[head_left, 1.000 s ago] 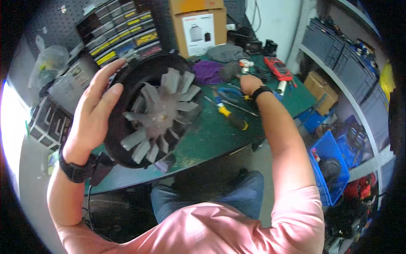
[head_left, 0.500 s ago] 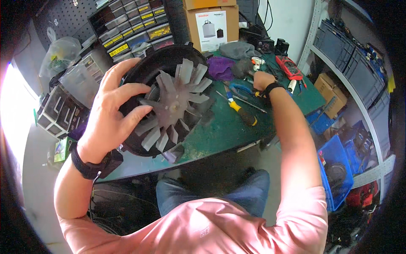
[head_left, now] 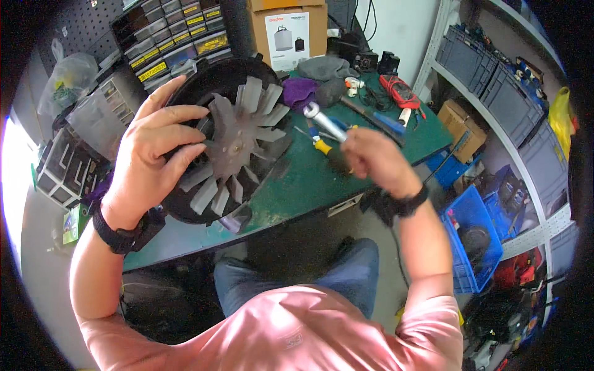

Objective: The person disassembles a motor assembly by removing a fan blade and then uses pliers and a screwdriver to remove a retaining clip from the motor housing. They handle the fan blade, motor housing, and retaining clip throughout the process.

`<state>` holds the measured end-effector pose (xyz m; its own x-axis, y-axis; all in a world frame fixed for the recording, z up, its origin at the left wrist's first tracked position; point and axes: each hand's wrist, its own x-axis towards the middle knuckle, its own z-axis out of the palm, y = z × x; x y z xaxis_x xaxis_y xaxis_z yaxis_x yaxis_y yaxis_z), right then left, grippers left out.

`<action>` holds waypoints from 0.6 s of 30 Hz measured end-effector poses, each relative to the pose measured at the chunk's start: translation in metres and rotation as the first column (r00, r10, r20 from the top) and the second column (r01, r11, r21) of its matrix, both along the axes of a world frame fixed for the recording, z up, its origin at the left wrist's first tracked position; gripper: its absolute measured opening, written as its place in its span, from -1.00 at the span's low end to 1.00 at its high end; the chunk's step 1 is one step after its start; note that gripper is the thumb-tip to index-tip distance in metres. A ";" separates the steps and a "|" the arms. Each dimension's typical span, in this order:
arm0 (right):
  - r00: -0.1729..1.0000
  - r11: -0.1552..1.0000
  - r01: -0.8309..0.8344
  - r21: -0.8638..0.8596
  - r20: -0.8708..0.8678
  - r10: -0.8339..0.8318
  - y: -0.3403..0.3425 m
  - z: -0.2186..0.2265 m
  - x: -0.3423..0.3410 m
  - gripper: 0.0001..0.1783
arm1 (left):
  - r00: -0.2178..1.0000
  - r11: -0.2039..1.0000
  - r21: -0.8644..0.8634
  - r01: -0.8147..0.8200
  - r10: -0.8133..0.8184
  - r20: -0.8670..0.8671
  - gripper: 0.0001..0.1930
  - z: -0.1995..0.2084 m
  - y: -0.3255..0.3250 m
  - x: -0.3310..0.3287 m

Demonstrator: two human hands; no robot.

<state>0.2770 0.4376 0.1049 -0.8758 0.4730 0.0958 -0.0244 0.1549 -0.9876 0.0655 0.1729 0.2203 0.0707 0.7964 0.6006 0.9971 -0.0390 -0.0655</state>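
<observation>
My left hand (head_left: 151, 148) is closed on the left side of a round black fan housing (head_left: 210, 77), which is tilted up over the bench. Its thumb and fingertips reach inside the rim, beside the grey metal fan wheel (head_left: 238, 147) with many flat blades. To the right, my right hand (head_left: 378, 162) is wrapped round the shaft of a silver open-end wrench (head_left: 327, 123), whose jaw points up and left. The hand is slightly blurred. Beneath the wrench lies a blue-and-yellow handled screwdriver (head_left: 322, 146), partly covered.
On the green bench (head_left: 303, 185) lie a purple cloth (head_left: 300, 91), a grey cloth (head_left: 325, 68), a red multimeter (head_left: 399, 93) and a long tool with blue (head_left: 391, 122). A carton (head_left: 257, 43) and small drawers (head_left: 176, 31) stand behind. Blue crates (head_left: 467, 247) are at the right.
My right hand has picked up the wrench from among the tools and come nearer, toward the bench's front edge. The left hand keeps its grip on the housing. The whole view has shifted slightly.
</observation>
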 end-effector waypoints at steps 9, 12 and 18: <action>0.939 0.644 -0.338 -0.686 -0.295 0.178 -0.150 -0.080 -0.065 -0.69 | 0.996 0.998 -0.061 0.019 -0.024 -0.083 -0.84 0.002 0.002 -0.001; 0.943 0.674 -0.302 -0.675 -0.313 0.110 -0.147 -0.079 -0.074 -0.68 | 0.997 0.995 -0.092 0.023 -0.030 -0.074 -0.84 0.004 0.000 -0.001; 0.911 0.500 -0.396 -0.770 -0.397 0.110 -0.147 -0.085 -0.078 -0.67 | 0.993 0.996 -0.080 0.043 -0.052 -0.108 -0.85 0.005 0.001 0.000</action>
